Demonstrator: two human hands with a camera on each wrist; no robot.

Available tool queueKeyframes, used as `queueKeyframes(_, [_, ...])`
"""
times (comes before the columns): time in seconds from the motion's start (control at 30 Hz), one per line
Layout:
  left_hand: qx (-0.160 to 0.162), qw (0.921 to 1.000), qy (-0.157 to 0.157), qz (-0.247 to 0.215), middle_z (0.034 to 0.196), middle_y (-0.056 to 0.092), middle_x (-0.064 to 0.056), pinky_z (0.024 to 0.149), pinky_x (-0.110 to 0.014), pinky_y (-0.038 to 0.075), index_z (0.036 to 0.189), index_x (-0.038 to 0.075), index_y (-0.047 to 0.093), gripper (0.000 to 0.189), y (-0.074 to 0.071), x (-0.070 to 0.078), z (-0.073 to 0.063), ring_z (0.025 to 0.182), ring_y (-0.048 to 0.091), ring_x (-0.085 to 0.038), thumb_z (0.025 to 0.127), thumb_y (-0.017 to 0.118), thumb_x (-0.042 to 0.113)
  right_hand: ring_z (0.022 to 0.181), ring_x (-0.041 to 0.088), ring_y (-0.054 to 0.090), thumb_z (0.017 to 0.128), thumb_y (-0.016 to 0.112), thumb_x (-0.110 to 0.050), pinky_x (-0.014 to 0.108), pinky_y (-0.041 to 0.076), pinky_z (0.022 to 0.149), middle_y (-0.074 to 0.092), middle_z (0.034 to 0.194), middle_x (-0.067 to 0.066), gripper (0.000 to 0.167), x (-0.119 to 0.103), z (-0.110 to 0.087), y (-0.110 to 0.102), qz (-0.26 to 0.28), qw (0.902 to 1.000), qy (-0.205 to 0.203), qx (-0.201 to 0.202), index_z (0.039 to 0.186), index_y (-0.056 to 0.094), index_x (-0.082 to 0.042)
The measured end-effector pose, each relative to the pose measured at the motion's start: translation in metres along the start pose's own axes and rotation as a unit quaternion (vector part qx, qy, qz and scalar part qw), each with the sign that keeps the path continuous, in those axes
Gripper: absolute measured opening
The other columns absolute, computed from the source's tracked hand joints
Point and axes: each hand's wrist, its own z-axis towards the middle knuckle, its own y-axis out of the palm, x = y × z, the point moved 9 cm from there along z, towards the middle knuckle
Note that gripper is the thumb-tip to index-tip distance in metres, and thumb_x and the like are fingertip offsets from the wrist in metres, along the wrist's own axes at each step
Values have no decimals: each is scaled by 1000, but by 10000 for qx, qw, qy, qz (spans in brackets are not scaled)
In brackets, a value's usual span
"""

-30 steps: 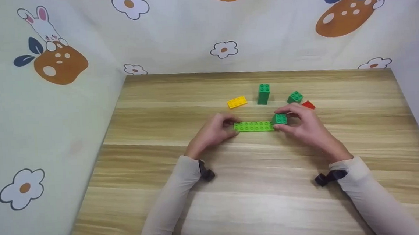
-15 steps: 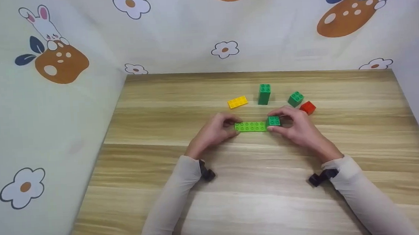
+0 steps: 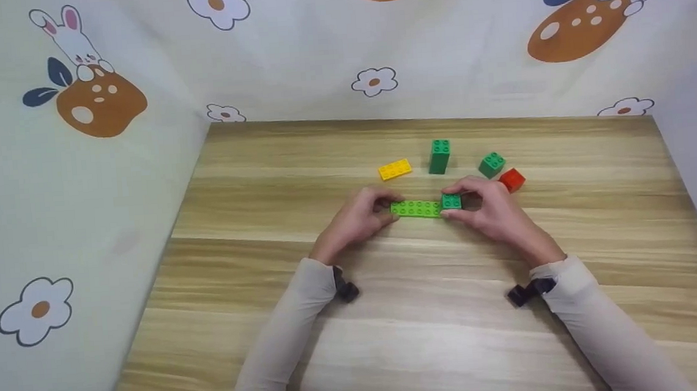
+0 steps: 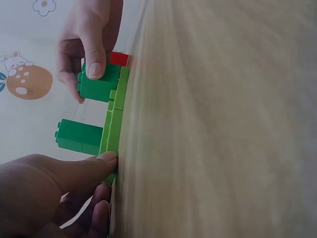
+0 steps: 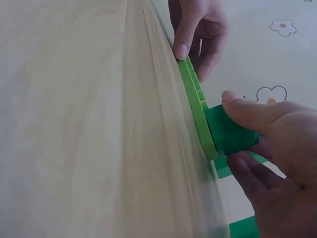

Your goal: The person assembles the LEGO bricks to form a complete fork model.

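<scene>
A long lime-green studded building plate (image 3: 416, 209) lies on the table. My left hand (image 3: 359, 217) pinches its left end between thumb and fingers. At the plate's right end, my right hand (image 3: 492, 209) grips a dark green building brick (image 3: 451, 202) by its sides, thumb nearest me. In the right wrist view, that green brick (image 5: 230, 131) sits at the plate's studded face, its base right against the studs. The left wrist view shows the same green brick (image 4: 99, 85) close on the lime-green plate (image 4: 114, 131), with the left thumb pressed on the plate's near end.
Behind the hands, a yellow studded plate (image 3: 395, 169) lies flat and a tall dark green block (image 3: 439, 157) stands upright. A smaller green brick (image 3: 492, 164) and a red brick (image 3: 512, 180) are just beyond the right hand. A patterned cloth wall (image 3: 289, 52) borders the wooden table.
My right hand has moved left with the green brick, from the plate's right tip to over its end studs, then lower. The red brick shows more. My left hand stays at the plate.
</scene>
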Motion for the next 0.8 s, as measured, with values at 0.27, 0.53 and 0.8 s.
queueKeyframes(0.27, [88, 10000, 16, -18, 130, 76, -6, 101, -32, 61, 131, 10, 77, 35, -1, 1, 1, 112, 71, -17, 96, 81, 5, 110, 18, 71, 86, 94, -28, 24, 55, 99, 81, 119, -1, 41, 2, 11, -3, -210, 9998, 38, -17, 122, 81, -14])
queueKeyframes(0.53, [92, 9996, 117, -231, 129, 75, -8, 99, -30, 62, 131, 7, 76, 34, -1, 0, 1, 110, 70, -17, 97, 79, 3, 113, 21, 72, 88, 93, -24, 44, 58, 105, 80, 124, 1, 43, 4, 11, -1, -179, 9996, 142, -163, 126, 78, -13])
queueKeyframes(0.8, [114, 9996, 53, -249, 129, 74, -8, 98, -29, 62, 132, 8, 76, 35, 0, -1, 2, 109, 70, -17, 97, 79, 4, 115, 26, 71, 89, 91, -12, 51, 59, 107, 76, 132, 9, 48, 7, 7, 8, -307, 9976, 256, -570, 134, 74, -11])
